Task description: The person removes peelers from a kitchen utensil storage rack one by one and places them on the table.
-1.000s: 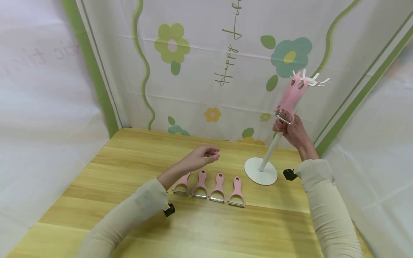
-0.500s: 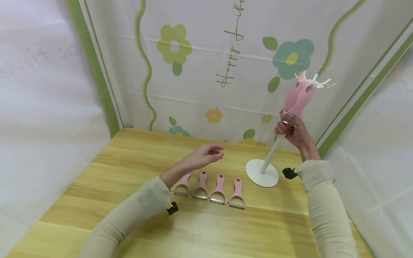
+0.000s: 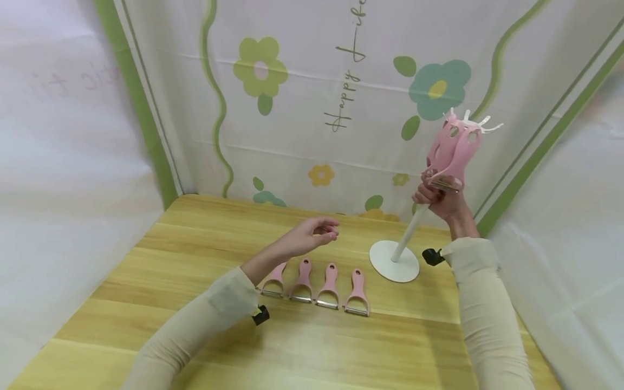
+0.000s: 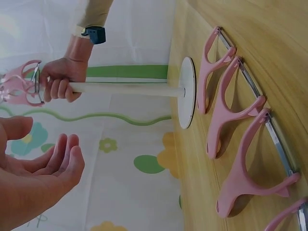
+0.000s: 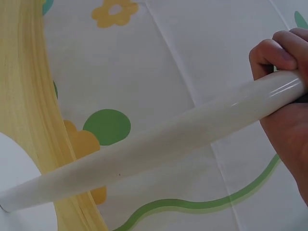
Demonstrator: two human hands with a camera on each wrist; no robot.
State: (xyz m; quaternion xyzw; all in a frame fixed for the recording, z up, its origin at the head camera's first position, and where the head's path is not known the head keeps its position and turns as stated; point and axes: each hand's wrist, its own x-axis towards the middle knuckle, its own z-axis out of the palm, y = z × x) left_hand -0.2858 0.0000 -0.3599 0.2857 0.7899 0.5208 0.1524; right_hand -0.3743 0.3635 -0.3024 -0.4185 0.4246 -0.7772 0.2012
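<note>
Head camera: a flower-printed cloth is hung behind a wooden table, on which a white stand is set, round base down. Its pole is gripped by the curled fingers of the right hand, just below some hanging peelers, whose exact number cannot be told. The left hand is held in the air near the stand, fingers loosely bent, nothing held. Four loose peelers are laid in a row on the table, blades toward the person. Hanging is judged part done, the stand being readied; next, a handle would need to be pinched and its hole fitted over a free hook.
</note>
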